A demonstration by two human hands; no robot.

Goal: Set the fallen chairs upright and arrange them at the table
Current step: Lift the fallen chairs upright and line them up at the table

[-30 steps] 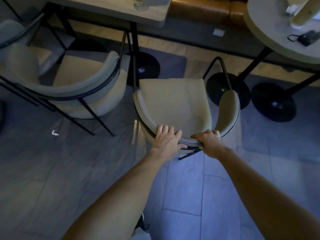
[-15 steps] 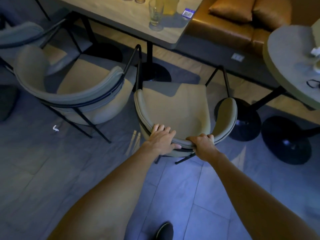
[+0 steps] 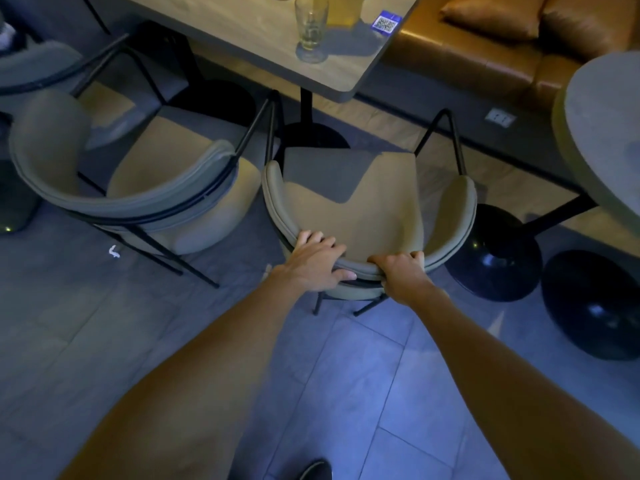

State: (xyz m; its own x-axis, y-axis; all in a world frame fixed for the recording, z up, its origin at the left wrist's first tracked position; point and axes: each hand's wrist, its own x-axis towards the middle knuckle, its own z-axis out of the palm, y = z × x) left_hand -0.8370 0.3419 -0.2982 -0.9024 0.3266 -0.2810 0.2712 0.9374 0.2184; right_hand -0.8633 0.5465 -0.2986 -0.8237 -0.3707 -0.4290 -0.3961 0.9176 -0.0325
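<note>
Standing upright on the grey tiled floor (image 3: 363, 368), the chair (image 3: 363, 202) faces the rectangular wooden desk (image 3: 242, 39), its seat front close to the desk's black post and partly under the shadow of the near corner. It has a flat beige padded seat, a low curved backrest that wraps round into two short padded arms, and a thin black metal frame with slim legs.

Three chairs of this kind are in view. A second chair (image 3: 149, 188) stands upright just beside the first on its left, turned at an angle to the desk. A third chair (image 3: 38, 67) shows only in part at the far left edge.

There are two desks: the rectangular one and a round grey desk (image 3: 602, 133) at the right edge. A brown leather sofa (image 3: 485, 60) runs behind them. Two glossy black disc bases (image 3: 495, 258) stand on the floor to the right of the chair.

Both hands are on the middle of the chair's backrest, near each other. The left hand (image 3: 311, 261) lies over the top rim with its fingers draped forward and its thumb stretched along the outer face, gripping the rim. The right hand (image 3: 398, 271) has its fingers curled over the rim.

One whole drinking glass (image 3: 310, 32) stands on the rectangular desk, with one blue code sticker (image 3: 385, 23) beside it. One small white scrap (image 3: 114, 251) lies on the floor.
</note>
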